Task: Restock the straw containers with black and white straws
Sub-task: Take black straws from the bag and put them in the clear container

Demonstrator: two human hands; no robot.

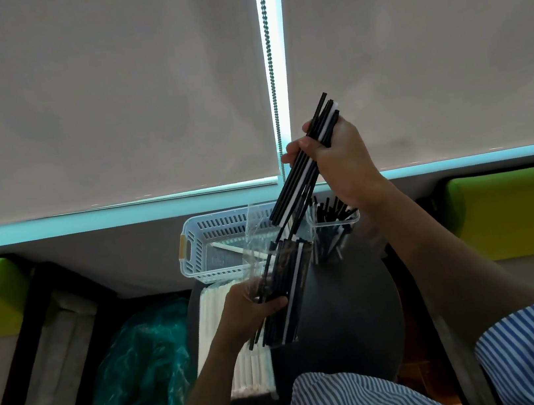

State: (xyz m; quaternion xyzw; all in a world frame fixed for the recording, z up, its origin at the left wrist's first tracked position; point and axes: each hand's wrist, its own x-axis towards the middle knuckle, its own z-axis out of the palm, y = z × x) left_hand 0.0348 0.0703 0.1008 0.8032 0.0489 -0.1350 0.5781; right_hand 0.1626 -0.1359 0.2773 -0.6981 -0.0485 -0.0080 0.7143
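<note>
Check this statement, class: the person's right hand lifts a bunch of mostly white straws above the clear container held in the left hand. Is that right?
Not quite. The head view shows the bunch of straws in the right hand is mostly black, with only one white straw showing. The rest holds: it is raised above the clear container that the left hand holds.

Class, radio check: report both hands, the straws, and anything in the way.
Right hand grips a straw bundle above the clear container. Left hand holds the straw packet. Nothing blocks the container.
</note>
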